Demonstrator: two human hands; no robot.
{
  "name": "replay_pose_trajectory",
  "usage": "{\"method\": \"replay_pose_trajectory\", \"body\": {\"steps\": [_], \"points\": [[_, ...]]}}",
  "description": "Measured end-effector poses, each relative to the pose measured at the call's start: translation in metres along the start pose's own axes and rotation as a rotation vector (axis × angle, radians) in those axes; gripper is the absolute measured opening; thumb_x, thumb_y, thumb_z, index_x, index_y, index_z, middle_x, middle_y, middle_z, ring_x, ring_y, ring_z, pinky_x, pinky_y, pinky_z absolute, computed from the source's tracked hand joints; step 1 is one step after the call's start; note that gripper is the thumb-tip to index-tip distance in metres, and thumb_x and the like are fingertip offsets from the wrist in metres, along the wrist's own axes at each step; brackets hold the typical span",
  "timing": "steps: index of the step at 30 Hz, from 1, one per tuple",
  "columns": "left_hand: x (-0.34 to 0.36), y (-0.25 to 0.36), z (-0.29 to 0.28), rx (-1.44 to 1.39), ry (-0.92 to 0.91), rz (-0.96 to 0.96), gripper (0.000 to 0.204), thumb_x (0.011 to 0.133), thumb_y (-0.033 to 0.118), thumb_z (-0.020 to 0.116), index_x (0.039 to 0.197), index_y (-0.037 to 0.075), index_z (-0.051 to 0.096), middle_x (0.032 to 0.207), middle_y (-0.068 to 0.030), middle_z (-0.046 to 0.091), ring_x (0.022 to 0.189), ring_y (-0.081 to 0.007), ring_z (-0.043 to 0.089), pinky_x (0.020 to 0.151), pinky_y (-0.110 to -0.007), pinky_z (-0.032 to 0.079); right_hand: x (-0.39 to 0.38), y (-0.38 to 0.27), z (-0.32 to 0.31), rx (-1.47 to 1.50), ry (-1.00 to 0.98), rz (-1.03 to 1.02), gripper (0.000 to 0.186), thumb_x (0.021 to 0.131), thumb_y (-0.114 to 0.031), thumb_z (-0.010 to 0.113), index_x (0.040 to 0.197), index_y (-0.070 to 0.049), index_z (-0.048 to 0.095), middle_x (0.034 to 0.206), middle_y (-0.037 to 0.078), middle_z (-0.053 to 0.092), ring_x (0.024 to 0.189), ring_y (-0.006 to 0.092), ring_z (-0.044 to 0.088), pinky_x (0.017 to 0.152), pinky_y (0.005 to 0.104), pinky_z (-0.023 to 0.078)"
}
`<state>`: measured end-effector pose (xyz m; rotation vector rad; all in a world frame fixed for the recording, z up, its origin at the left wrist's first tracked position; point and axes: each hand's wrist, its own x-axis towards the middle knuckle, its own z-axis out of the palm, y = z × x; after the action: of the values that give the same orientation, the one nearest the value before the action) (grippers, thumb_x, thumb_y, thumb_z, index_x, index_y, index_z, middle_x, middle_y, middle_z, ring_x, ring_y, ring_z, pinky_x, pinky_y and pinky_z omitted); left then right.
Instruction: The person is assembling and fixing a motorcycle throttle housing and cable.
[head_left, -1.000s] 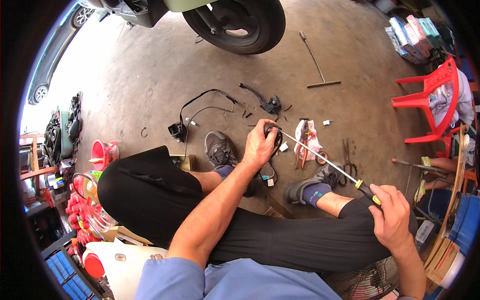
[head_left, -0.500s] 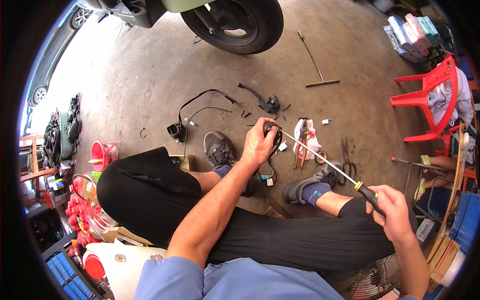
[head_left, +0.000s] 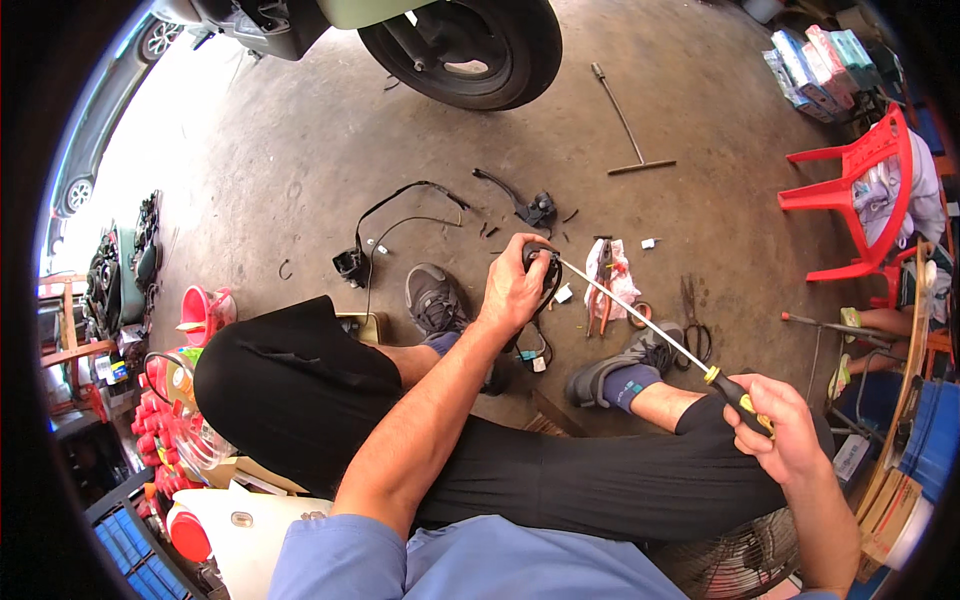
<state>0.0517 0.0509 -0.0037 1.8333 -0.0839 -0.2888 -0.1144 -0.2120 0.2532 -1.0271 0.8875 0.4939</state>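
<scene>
Floor (head_left: 300, 150): one T-handle wrench (head_left: 621, 120) | left hand (head_left: 512, 286) curled round one black part (head_left: 553, 275) | right hand (head_left: 785, 428) gripping one screwdriver (head_left: 730, 389)

Bright, smooth metal along the shaft of the screwdriver (head_left: 636, 316), with black and yellow plastic on its handle. Dark, plastic-looking finish on the small part (head_left: 554, 272) at its tip. Duller bare metal in the T-shaped wrench (head_left: 639, 164). Crumpled, thin wrapping (head_left: 624, 284) under the pliers (head_left: 603, 272), cloth or paper impossible to tell. Matt black rubber on the tyre (head_left: 543, 60). Glossy moulded plastic in the red chair (head_left: 868, 155). Smooth, faintly shiny, hard finish on the white panel (head_left: 258, 545). Matt, creased cloth in the black trousers (head_left: 600, 465); plain, smoother cloth in the blue shirt (head_left: 480, 560). Matt brown cardboard for the box (head_left: 888, 515). Stained, unpolished, concrete-like surface on the floor (head_left: 300, 190).
</scene>
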Motion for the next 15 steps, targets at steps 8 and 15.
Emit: {"method": "replay_pose_trajectory", "body": {"steps": [8, 15], "points": [[0.000, -0.004, 0.000, -0.038, -0.102, -0.061, 0.021, 0.097, 0.018, 0.059, 0.112, 0.004, 0.060, 0.079, -0.0080, 0.062, 0.067, -0.0132, 0.060, 0.064, -0.030, 0.050, -0.005, -0.008, 0.028, -1.848, 0.092, -0.985, 0.050, 0.066, -0.003, 0.076, 0.114, 0.000, 0.063, 0.098, 0.016, 0.062, 0.082, 0.0363, 0.062, 0.073, 0.0433, 0.051], [0.002, 0.007, -0.004, 0.006, -0.006, 0.016, 0.022, 0.096, 0.019, 0.059, 0.112, 0.003, 0.060, 0.080, -0.0086, 0.062, 0.073, -0.0144, 0.059, 0.071, -0.031, 0.050, 0.005, 0.001, 0.006, -0.350, 0.055, -0.124, 0.033, 0.098, -0.019, 0.056, 0.118, 0.007, 0.058, 0.082, 0.016, 0.066, 0.050, 0.0164, 0.054, 0.046, 0.0253, 0.040]]}}
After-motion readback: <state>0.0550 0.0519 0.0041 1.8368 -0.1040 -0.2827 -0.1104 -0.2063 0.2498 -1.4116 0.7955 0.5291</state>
